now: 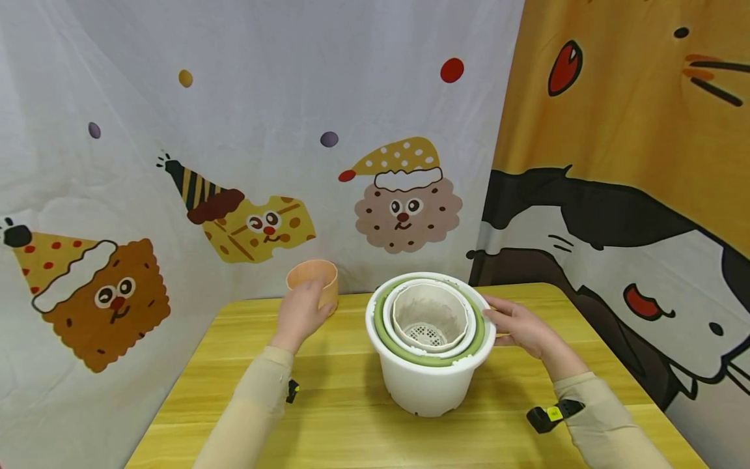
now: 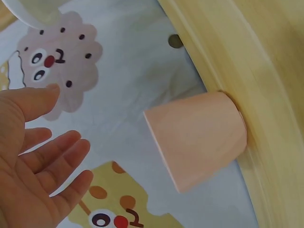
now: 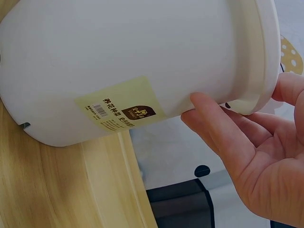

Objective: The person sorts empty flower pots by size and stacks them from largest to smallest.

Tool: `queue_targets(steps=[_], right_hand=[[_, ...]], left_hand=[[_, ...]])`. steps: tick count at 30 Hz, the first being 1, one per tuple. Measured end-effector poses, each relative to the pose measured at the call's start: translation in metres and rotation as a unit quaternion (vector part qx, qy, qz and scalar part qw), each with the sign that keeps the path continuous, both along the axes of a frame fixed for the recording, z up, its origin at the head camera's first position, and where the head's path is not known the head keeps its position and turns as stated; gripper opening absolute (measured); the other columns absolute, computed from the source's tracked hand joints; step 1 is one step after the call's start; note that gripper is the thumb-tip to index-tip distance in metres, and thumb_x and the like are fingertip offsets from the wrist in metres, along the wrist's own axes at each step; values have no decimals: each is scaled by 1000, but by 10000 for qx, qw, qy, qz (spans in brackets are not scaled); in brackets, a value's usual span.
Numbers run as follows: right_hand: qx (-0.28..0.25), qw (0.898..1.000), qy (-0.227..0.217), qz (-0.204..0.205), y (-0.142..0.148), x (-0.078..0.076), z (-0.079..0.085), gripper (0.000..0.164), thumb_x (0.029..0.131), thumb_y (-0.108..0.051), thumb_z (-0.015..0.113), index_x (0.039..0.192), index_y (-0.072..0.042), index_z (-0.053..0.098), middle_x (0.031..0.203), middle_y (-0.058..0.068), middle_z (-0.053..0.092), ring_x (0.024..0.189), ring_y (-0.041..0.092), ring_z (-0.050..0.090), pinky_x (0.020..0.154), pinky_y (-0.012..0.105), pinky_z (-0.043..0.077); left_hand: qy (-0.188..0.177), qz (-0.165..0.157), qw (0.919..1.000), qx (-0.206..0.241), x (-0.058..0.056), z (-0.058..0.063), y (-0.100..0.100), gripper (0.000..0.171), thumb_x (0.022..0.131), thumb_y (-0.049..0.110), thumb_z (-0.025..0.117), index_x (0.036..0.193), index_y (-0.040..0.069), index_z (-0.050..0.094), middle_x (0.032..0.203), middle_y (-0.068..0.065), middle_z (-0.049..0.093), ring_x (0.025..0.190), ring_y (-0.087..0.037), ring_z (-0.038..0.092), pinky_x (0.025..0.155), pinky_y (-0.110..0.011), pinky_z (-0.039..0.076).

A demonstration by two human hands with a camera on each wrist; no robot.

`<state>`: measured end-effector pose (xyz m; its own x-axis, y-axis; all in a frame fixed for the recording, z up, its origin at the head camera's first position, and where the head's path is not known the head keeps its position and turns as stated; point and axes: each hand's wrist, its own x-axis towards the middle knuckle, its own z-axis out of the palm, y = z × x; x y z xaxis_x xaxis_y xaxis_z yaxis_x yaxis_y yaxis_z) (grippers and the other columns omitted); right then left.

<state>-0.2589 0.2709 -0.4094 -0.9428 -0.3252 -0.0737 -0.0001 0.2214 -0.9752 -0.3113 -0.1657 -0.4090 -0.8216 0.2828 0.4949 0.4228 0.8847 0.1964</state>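
Note:
A large white flowerpot stands upright on the table with smaller pots nested in it. A green pot rim and another white rim show inside, and the innermost cream pot has a perforated bottom. My right hand holds the big pot's rim at its right side, one digit against the wall below the rim in the right wrist view. A small peach-orange pot stands upright at the table's back edge. My left hand is close to it, fingers spread and apart from it in the left wrist view.
The wood-grain table ends just behind the pots. A cartoon-printed cloth hangs behind it, with an orange printed cloth on the right. A label is stuck on the big pot's wall.

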Motion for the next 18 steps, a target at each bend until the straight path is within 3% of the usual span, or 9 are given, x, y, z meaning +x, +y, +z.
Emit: queue_targets(steps=[6,10,18], right_hand=[[-16,10000,-9,0,0,1,0,63,106,-26,48,156,1,20,153,33,27,107,23,64,85,40,57],[-39,10000,8,38,0,0,0,63,106,-25,48,156,1,19,153,34,25,108,24,64,85,40,57],[-5,10000,-12,-30,0,-1,-2,64,105,-25,50,156,1,21,152,33,28,108,25,64,85,40,57]], left_hand=[[-122,114,9998,-68,-14,3,-3,41,85,19,78,118,2,61,103,-15,68,84,-34,65,67,-52,54],[-125,166,9998,-78,-23,5,-4,45,85,20,78,121,3,59,101,-15,67,78,-34,64,63,-53,53],[-235,267,9992,-164,-44,2,-7,51,86,22,78,129,4,59,117,-15,67,103,-36,63,88,-53,52]])
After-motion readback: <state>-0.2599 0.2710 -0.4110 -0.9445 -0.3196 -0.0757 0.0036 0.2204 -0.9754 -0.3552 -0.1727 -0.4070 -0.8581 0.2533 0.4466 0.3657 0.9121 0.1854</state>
